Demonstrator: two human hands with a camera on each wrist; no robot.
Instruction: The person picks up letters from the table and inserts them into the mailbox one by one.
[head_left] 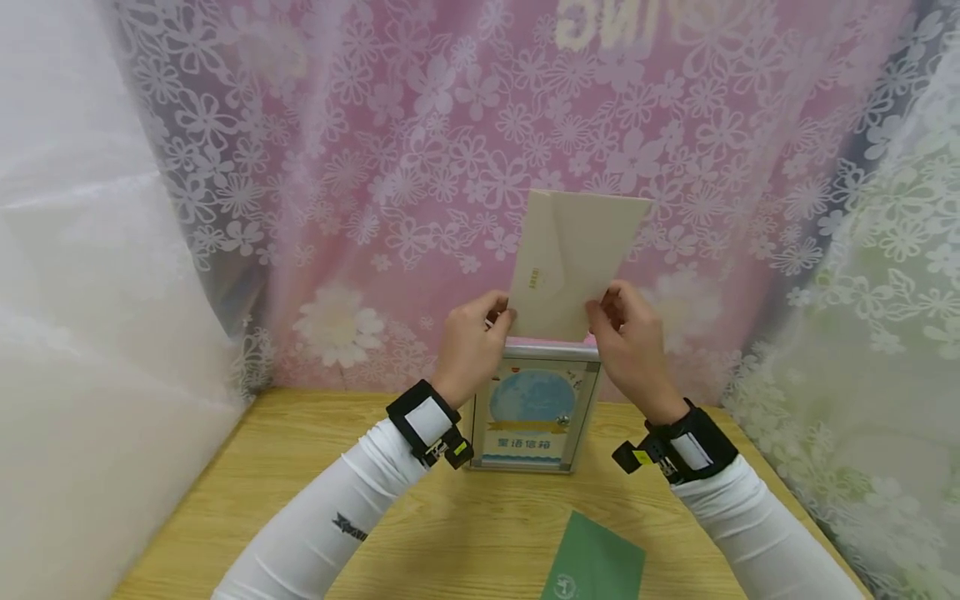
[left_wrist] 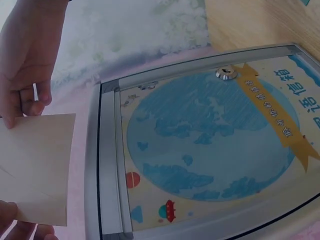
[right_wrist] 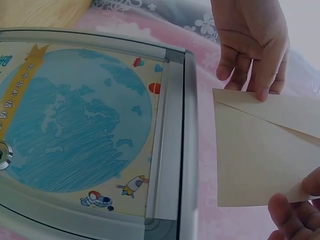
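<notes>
A cream envelope (head_left: pixel 577 250) stands nearly upright above a silver-framed letter box (head_left: pixel 536 408). My left hand (head_left: pixel 474 337) pinches its left edge near the bottom between thumb and fingers. At the opposite edge, my right hand (head_left: pixel 630 342) pinches it the same way. Both wrist views show a gap between the envelope's lower edge (left_wrist: pixel 70 170) and the box's top frame (right_wrist: pixel 187 130). The box front carries a blue globe picture (right_wrist: pixel 90 120), a yellow ribbon with lettering and a round metal lock (left_wrist: pixel 226 73). The box's top opening is hidden.
A green envelope (head_left: pixel 596 558) lies on the wooden table (head_left: pixel 337 467) in front of the box, cut off by the view's lower edge. Behind the table hangs a pink curtain with white flowers (head_left: pixel 420 167). Pale sheeting (head_left: pixel 90 292) hangs at the left side.
</notes>
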